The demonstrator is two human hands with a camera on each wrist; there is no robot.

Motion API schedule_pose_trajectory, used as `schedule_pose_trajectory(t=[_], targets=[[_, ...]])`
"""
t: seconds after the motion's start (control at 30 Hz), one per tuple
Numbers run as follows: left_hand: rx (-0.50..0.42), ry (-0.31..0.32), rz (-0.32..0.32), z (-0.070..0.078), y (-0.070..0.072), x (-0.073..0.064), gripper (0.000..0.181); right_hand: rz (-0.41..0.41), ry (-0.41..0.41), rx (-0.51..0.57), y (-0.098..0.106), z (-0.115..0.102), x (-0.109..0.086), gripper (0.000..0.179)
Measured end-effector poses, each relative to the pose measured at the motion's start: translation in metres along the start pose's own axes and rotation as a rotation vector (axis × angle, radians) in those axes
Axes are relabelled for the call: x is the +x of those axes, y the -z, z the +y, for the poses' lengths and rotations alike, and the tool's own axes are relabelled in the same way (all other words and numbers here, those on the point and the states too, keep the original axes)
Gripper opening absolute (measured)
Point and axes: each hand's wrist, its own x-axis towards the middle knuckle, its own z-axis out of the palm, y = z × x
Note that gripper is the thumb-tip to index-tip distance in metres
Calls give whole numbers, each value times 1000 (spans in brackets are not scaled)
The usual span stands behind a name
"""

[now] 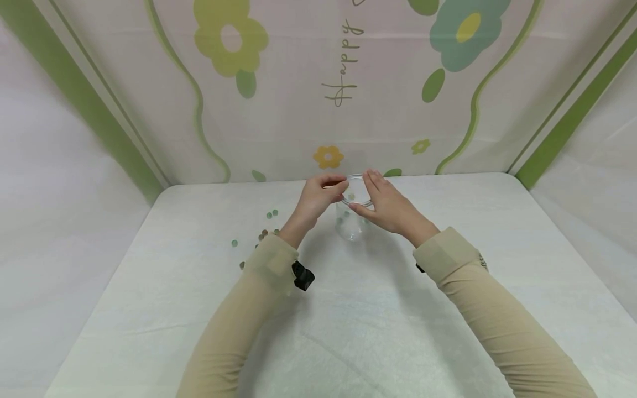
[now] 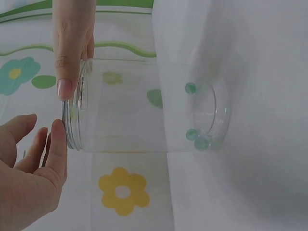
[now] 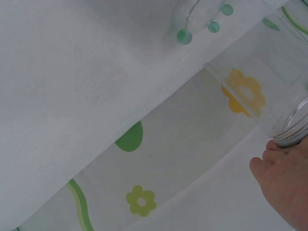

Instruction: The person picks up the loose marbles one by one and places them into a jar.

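Note:
A clear glass jar stands upright near the table's back edge, with several green marbles at its bottom. Inside its mouth shows a small, pale greenish blurred spot. My right hand holds the jar at the rim, thumb in front and fingers behind. From the left, my left hand reaches to the rim, its fingertips beside or touching it. In the left wrist view its thumb and fingers stand apart; a dark edge between the fingers is too unclear to name.
Loose green marbles and brown ones lie on the white tablecloth left of the jar, partly behind my left forearm. A flower-patterned curtain hangs right behind the table's back edge.

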Motion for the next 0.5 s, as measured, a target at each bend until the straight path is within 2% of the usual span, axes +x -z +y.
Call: schedule_pose_trajectory(t=[0.27, 0.5], targets=[[-25, 29, 2, -2, 8, 0, 34, -8, -7, -10, 0, 1, 1, 90], [0, 81, 5, -12, 24, 1, 37, -6, -7, -26, -1, 2, 2, 88]])
